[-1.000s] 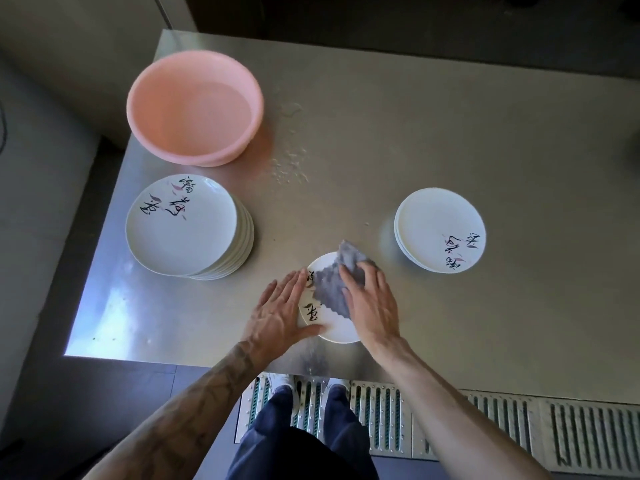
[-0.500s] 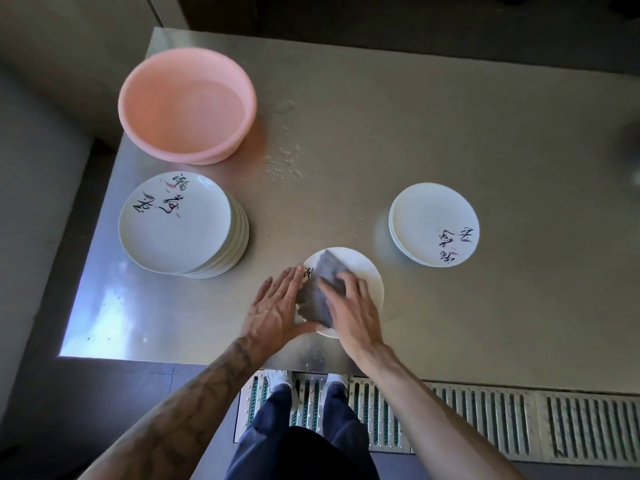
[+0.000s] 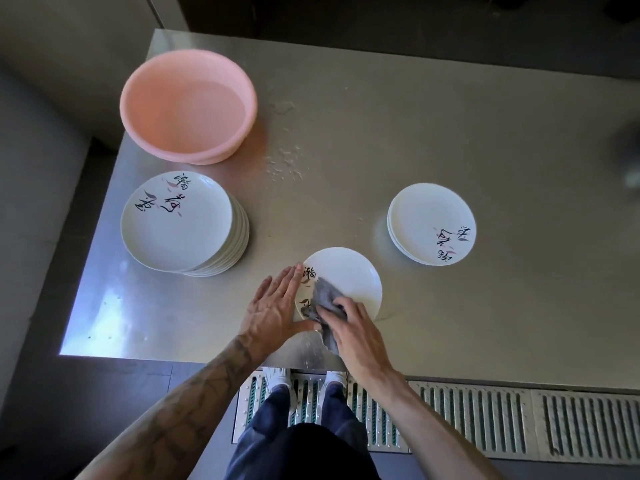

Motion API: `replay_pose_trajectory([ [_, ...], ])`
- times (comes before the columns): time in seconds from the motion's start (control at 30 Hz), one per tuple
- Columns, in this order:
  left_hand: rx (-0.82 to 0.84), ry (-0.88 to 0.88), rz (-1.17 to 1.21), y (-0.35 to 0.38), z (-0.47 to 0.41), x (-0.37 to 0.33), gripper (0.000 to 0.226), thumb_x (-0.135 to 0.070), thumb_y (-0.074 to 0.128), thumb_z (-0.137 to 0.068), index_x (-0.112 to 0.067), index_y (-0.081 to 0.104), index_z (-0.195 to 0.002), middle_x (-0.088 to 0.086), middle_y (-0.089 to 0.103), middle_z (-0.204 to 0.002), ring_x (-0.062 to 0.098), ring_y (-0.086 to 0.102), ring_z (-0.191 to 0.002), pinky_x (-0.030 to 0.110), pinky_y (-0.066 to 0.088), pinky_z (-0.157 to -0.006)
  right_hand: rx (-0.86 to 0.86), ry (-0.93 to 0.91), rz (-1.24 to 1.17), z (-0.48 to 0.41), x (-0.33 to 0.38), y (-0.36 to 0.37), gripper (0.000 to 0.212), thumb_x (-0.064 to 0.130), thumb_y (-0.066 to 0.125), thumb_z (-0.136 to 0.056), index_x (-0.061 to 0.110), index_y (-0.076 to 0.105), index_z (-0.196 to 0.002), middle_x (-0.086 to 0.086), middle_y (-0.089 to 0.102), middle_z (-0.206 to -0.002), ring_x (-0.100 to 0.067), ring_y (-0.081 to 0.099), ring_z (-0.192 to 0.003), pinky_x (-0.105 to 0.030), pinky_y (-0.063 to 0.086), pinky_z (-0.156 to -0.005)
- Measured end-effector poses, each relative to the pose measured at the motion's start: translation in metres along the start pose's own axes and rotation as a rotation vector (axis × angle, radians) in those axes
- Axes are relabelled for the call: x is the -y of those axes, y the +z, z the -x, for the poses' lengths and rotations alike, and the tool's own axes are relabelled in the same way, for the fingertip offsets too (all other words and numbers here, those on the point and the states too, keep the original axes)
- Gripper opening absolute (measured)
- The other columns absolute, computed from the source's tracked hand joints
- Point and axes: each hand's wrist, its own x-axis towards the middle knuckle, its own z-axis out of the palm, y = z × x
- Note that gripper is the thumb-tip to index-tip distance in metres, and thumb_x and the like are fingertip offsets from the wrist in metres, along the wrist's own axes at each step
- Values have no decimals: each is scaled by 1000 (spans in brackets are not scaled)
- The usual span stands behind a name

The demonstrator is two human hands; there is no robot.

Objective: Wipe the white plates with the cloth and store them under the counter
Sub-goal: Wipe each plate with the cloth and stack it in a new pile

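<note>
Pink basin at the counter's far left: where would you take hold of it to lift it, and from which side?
Grip the pink basin by its rim, left hand at its left side and right hand at its right, both hands reaching from the near side. It is wide, round and handleless, and seems to hold water, so opposed grips should keep it level.

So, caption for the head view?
Right hand grips a grey cloth on a white plate; left hand steadies its rim.
</note>
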Motion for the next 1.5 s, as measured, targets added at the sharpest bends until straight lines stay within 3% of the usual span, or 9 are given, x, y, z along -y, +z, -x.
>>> replay_pose_trajectory([
  [0.2,-5,-13,15,2,1,1,126,-92,48,-75,-17,-3,-163,-6,3,-169,7,2,-154,36,2,-127,-63,87,42,-1,-18,-7,57,29,81,-84,30,62,-138,-7,55,-134,-24,57,-116,-36,60,-92],
  [0.33,9,-4,11,0,-1,2,128,-93,46,-74,-17,-5,-163,-8,-3,-167,8,3,-156,38,6,-129,-12,-39,25,-6,-5,1,48,27,76,-89,30,64,-136,-2,53,-132,-21,55,-111,-32,59,-88],
  [0.57,16,-34,98,0,-3,1,129,-85,63,-71,-20,1,-164,-8,6,-170,7,4,-156,33,-3,-126,-51,81,184,-28,-46,-22,75,20,91,-75,27,59,-143,-13,53,-139,-28,56,-125,-38,61,-92],
  [0.8,-20,-23,77,4,-2,4,124,-89,58,-71,-18,12,-163,-3,17,-169,11,13,-156,40,11,-128,73,-73,5,-65,5,-8,65,25,69,-95,32,43,-154,-4,37,-155,-25,35,-143,-39,53,-100],
  [0.97,4,-23,75,-2,-2,2,127,-85,59,-71,-20,2,-164,-8,6,-170,8,7,-156,33,1,-127,-66,164,104,-49,-26,-20,67,28,78,-89,26,50,-150,-8,46,-147,-26,45,-134,-37,54,-102],
  [1.13,28,-25,67,-2,-2,2,125,-86,53,-72,-23,-3,-164,-9,0,-170,8,1,-156,35,-1,-128,-51,196,191,-3,-29,-2,73,21,85,-83,23,53,-149,-10,49,-141,-26,47,-132,-35,55,-101],
  [1.27,35,-20,92,-3,-3,2,125,-82,62,-74,-23,-1,-164,-9,0,-170,8,1,-157,38,1,-129,-94,191,159,-46,-22,-12,64,29,78,-89,25,53,-148,-10,45,-147,-28,45,-134,-37,50,-108],
  [1.37,16,-9,81,-2,-3,1,123,-83,61,-74,-23,2,-164,-10,0,-169,5,0,-155,37,3,-128,-23,118,69,-69,0,-13,65,25,73,-91,31,48,-150,-7,41,-148,-28,40,-137,-39,49,-105],
  [1.5,-8,-9,67,0,-1,3,121,-86,59,-72,-18,15,-162,-5,14,-169,7,8,-154,41,11,-129,35,-135,41,-55,7,-6,67,28,80,-84,23,53,-146,-7,46,-146,-29,46,-134,-39,55,-101],
])
